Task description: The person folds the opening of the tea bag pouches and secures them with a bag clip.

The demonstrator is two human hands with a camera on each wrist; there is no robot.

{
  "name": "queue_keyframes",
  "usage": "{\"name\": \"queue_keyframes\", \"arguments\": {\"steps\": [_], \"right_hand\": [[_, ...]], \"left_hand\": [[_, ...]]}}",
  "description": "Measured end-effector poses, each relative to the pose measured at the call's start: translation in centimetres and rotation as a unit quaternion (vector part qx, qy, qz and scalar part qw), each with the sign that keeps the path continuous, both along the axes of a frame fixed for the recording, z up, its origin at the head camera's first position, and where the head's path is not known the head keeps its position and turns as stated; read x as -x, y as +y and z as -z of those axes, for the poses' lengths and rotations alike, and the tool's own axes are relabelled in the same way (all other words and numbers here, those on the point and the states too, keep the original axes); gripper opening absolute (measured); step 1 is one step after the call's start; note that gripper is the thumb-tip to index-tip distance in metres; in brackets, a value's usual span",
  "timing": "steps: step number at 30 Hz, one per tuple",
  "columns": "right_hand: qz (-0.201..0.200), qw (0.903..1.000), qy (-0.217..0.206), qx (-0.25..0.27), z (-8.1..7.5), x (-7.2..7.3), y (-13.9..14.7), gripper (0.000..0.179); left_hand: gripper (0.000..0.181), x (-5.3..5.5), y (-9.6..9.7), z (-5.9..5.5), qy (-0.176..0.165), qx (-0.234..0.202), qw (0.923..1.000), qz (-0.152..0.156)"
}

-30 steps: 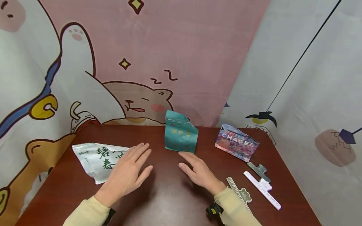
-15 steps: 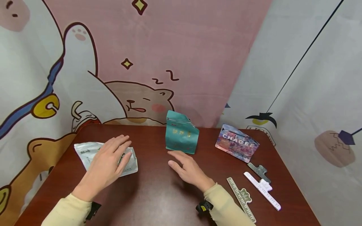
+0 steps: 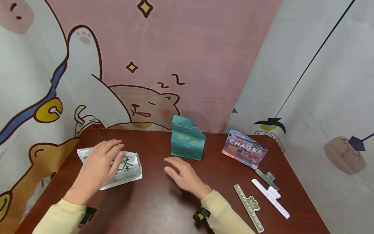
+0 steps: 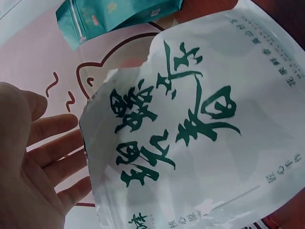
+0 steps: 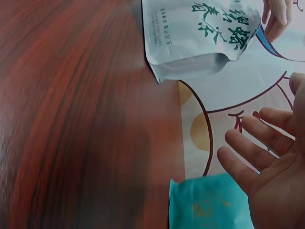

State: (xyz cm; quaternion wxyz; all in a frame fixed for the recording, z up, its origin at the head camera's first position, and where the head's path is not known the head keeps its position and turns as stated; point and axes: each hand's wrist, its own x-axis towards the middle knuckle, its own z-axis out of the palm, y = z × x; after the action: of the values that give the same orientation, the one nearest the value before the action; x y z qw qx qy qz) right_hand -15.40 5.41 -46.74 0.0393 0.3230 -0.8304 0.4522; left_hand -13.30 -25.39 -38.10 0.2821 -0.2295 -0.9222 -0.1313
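A white pouch with green Chinese characters (image 3: pixel 128 167) lies at the left of the table, its upper part hidden behind my left hand (image 3: pixel 97 164) in the head view. In the left wrist view the fingers (image 4: pixel 57 152) are extended beside the pouch's torn-looking top edge; I cannot tell whether they touch it. My right hand (image 3: pixel 185 175) hovers over the middle of the table with its fingers loosely extended, holding nothing. Behind it a teal pouch (image 3: pixel 187 139) stands upright with its top folded askew.
A colourful CHAGEE pouch (image 3: pixel 244 149) leans at the back right. In front of it lie a dark grey clip (image 3: pixel 268 178), a white ruler clip (image 3: pixel 270 199) and an olive ruler clip (image 3: pixel 249 208). A cartoon-printed curtain (image 3: pixel 204 65) hangs behind the brown table (image 3: pixel 152 201).
My left hand has moved left over the white pouch, uncovering the pouch's lower end. My right hand has moved left across the table. The other pouches and the clips have stayed put.
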Motion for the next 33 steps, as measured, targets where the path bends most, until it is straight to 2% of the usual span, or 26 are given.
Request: {"name": "queue_keyframes", "arguments": {"steps": [8,15,22,33], "right_hand": [[-0.005,0.9999,-0.006,0.011,-0.1,0.1,-1.8,0.038],[-0.003,0.9996,-0.023,0.015,0.6,0.0,-3.5,0.036],[0.010,0.9993,-0.016,0.031,0.8,0.2,-4.9,0.032],[0.008,0.9957,-0.055,0.073,0.4,1.0,-7.3,0.031]], "left_hand": [[0.031,0.5,-0.7,0.1,0.010,-0.003,0.9999,-0.009],[0.024,0.8,-1.2,0.6,0.017,-0.012,0.9996,-0.018],[0.018,1.0,-1.6,0.5,0.030,-0.019,0.9987,-0.037],[0.019,1.2,-2.2,0.4,0.001,-0.031,0.9979,-0.057]]}}
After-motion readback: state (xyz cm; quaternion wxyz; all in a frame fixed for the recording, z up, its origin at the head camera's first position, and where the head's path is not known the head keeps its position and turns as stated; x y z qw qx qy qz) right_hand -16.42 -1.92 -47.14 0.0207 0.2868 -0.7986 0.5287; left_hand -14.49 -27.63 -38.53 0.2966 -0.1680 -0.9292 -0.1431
